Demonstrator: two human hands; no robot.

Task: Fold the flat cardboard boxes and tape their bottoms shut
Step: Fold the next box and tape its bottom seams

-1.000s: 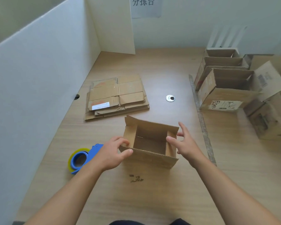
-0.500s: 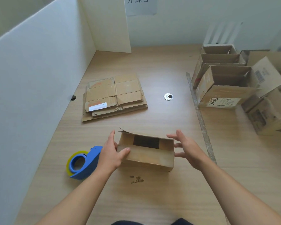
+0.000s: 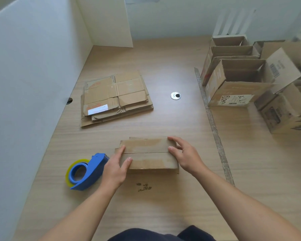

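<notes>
The small cardboard box (image 3: 149, 153) is seen standing near the front middle of the worktop (image 3: 163, 202), its two long flaps folded flat so that they meet in a seam running from left to right across the upper face. No tape is seen over that seam.

The box is held between two hands. The left hand (image 3: 116, 168) is laid against the left end, with its fingers (image 3: 122, 149) stretched out along the left edge and the thumb laid on the near flap. The right hand (image 3: 185, 156) is laid on the right end, with its fingers (image 3: 172, 138) spread and only slightly bent, their tips pressed on the far flap and the thumb set beside the seam. Nothing is clasped by either hand; the flaps are merely pressed down.

A blue tape dispenser (image 3: 87, 171) with a yellow-edged roll is placed just left of the left hand. Farther back and to the left, a stack of flat boxes (image 3: 116, 98) is laid. A round metal grommet (image 3: 175, 96) is set in the worktop beyond the box. A grey strip (image 3: 214, 126) is seen running along the worktop on the right, and beyond it several opened boxes (image 3: 236, 80) are gathered.
</notes>
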